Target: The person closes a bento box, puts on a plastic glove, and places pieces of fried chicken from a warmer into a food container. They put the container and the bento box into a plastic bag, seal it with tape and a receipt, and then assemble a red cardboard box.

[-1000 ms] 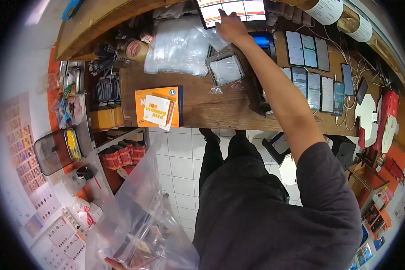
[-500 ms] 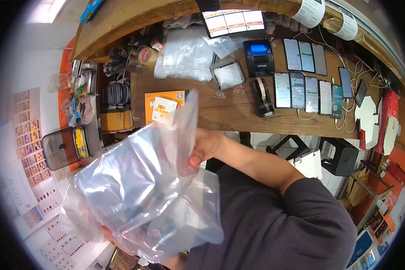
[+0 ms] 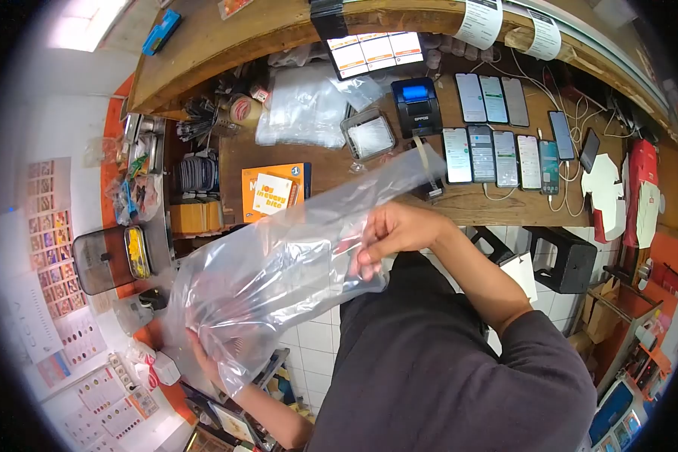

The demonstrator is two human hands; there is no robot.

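Note:
A large clear plastic bag [image 3: 279,260] is stretched in the air between my two hands, in front of the desk's near edge. My right hand [image 3: 399,235] pinches the film near the bag's right end, its fingers curled and partly seen through the plastic. At the lower left end, my left hand [image 3: 207,358] grips the gathered film; part of it lies behind the plastic. An orange box [image 3: 246,181] sits on the desk just beyond the bag, with a white printed card [image 3: 273,194] on top of it.
On the wooden desk [image 3: 339,200] lie a stack of clear bags [image 3: 297,105], a metal tray [image 3: 368,134], a receipt printer [image 3: 416,105] and a tape dispenser [image 3: 432,169]. Several phones [image 3: 493,153] with cables fill the right side. A black stool [image 3: 561,260] stands below.
The bag has been drawn out longer and flatter, its far end now reaching right over the tape dispenser. My right hand moved right; my left hand has come up into view.

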